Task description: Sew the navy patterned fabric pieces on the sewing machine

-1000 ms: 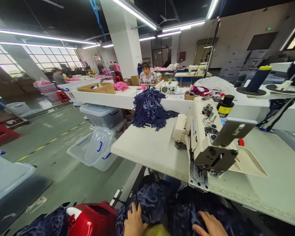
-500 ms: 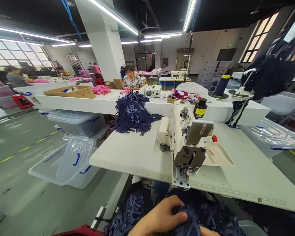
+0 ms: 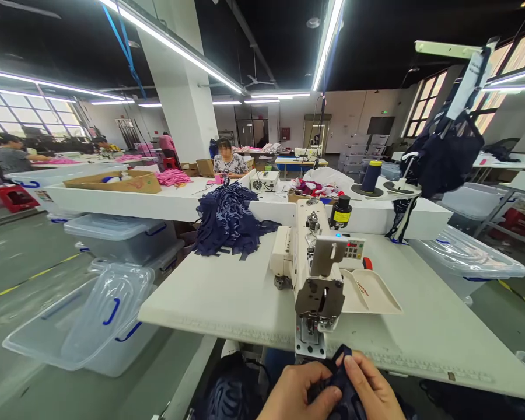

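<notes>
At the bottom of the head view, my left hand (image 3: 298, 391) pinches a dark navy patterned fabric piece (image 3: 342, 382) between thumb and fingers. My right hand (image 3: 371, 382) grips the same fabric at its upper edge, thumb and fingertips closed on a folded corner. Both hands are side by side, just in front of the table edge and below the needle area of a cream sewing machine (image 3: 308, 251). More navy patterned fabric (image 3: 227, 396) hangs low to the left of my hands. A heap of navy pieces (image 3: 230, 221) lies on the table behind, left of the machine.
A cream tray (image 3: 382, 291) sits right of the machine on the white table (image 3: 227, 291). Thread cone (image 3: 371, 177) and hanging dark garments (image 3: 452, 151) stand behind right. Clear bins (image 3: 79, 326) are at left. A person (image 3: 230, 160) sits beyond the shelf.
My hands have risen towards the table edge near the machine, bringing the fabric up. My right hand now shows clearly, pinching the fabric's corner. The camera view has shifted.
</notes>
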A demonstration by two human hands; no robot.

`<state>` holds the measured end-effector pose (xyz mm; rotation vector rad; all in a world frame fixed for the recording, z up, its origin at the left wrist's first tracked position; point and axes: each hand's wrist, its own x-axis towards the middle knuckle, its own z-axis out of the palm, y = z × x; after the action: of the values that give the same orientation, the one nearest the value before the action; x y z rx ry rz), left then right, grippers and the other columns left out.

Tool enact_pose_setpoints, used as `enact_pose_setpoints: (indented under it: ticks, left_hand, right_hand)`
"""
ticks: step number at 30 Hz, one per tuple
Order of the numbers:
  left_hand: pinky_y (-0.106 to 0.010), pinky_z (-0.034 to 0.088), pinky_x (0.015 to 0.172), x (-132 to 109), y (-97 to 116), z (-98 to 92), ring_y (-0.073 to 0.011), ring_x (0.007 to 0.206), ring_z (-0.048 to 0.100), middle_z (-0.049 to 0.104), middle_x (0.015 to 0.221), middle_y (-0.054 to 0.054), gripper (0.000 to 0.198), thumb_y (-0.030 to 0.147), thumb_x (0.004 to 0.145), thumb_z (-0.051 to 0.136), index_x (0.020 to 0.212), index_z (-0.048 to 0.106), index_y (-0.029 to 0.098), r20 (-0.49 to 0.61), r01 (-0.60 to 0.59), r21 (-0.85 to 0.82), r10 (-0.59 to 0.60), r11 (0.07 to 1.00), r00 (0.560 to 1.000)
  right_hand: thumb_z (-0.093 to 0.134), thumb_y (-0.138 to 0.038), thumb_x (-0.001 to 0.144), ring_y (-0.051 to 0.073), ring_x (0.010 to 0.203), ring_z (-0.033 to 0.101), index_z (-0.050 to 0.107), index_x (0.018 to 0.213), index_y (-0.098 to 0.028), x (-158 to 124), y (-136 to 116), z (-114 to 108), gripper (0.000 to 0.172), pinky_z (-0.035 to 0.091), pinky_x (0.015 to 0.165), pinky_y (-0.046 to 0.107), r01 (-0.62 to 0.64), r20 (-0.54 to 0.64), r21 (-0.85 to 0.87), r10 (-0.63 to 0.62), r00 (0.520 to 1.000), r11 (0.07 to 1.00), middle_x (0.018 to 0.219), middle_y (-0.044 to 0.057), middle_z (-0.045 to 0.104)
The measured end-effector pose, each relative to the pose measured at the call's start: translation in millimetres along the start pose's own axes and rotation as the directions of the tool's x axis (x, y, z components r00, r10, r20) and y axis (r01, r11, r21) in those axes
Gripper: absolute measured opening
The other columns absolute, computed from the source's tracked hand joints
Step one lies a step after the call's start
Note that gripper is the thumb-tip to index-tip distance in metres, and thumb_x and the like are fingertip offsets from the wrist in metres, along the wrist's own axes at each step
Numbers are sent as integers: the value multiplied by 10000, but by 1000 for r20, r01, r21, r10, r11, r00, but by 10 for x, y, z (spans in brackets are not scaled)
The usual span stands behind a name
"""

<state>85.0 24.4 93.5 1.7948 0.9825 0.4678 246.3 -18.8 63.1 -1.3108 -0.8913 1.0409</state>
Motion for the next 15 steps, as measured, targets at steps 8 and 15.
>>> enact_pose_setpoints:
  ticks: [8,15]
  left_hand:
    - [-211,535,602,82,-400,29,-130,700,674,697,1128,-58,366,115,929,337,1191,578,201,-135,-325,827,722,459,678]
    - [-228,509,576,63,-553,75,-94,708,686,730,1090,-50,386,54,986,258,1146,603,121,-74,-120,971,736,207,673]
  right_hand:
    - [699,-501,777,163,658,581,568,854,-247,518,-90,182,297,466,664,226,-14,123,129,-2,992,992,613,-75,579]
    - [509,-453,799,300,926,623,648,945,-167,717,-196,258,349,496,845,377,191,186,-374,-128,974,907,999,131,706]
